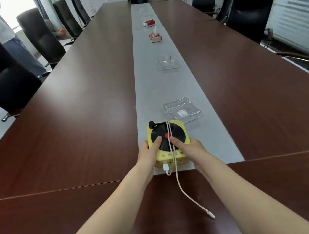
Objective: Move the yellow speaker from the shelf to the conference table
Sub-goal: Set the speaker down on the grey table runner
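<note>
Both hands [170, 150] around yellow speaker [167, 144]

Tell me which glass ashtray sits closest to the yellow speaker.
The near glass ashtray, just beyond the yellow speaker and slightly right on the grey centre strip. The other glass ashtray lies farther up the strip.

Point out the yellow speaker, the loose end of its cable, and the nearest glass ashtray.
yellow speaker [167, 137]: head view, on its black disc top.
cable [212, 215]: head view, on the free plug end.
glass ashtray [182, 111]: head view, on its base.
</note>
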Action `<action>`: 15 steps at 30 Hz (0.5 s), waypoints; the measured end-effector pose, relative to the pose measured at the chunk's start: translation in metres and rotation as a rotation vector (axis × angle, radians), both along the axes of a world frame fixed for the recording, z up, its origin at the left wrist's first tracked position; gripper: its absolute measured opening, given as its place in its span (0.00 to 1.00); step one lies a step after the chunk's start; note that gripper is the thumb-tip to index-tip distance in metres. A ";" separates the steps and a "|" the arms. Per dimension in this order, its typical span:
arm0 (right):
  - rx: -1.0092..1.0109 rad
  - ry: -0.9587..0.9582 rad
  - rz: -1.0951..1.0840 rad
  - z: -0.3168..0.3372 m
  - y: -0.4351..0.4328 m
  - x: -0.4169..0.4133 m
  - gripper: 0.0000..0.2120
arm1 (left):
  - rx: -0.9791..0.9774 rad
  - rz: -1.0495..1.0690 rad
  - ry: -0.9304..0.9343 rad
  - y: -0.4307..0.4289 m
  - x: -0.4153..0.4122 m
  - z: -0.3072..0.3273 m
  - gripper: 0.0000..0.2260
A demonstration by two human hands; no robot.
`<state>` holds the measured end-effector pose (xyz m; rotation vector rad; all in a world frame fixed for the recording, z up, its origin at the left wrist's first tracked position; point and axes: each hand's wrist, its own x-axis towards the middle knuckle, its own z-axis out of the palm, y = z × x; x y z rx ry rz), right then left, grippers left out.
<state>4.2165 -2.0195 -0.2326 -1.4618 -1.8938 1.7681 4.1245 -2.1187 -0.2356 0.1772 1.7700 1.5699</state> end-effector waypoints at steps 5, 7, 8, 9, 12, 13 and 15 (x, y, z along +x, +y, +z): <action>0.057 -0.069 0.001 -0.005 -0.002 -0.003 0.35 | -0.012 -0.007 0.061 -0.001 -0.003 -0.013 0.10; 0.072 -0.067 0.024 -0.015 -0.002 -0.006 0.31 | -0.009 0.015 0.083 -0.002 -0.004 -0.016 0.10; 0.084 -0.069 0.028 -0.020 -0.002 -0.008 0.30 | -0.020 0.018 0.094 -0.003 -0.005 -0.020 0.11; 0.097 -0.074 0.032 -0.023 -0.003 -0.009 0.30 | -0.032 0.024 0.103 -0.004 -0.005 -0.022 0.12; 0.137 -0.113 0.046 -0.034 -0.006 -0.012 0.31 | -0.089 0.027 0.115 -0.005 -0.008 -0.036 0.18; 0.157 -0.138 0.053 -0.037 -0.008 -0.012 0.32 | -0.115 0.018 0.132 -0.006 -0.007 -0.041 0.21; 0.199 -0.181 0.058 -0.042 -0.013 -0.011 0.32 | -0.159 -0.011 0.173 -0.008 -0.004 -0.046 0.25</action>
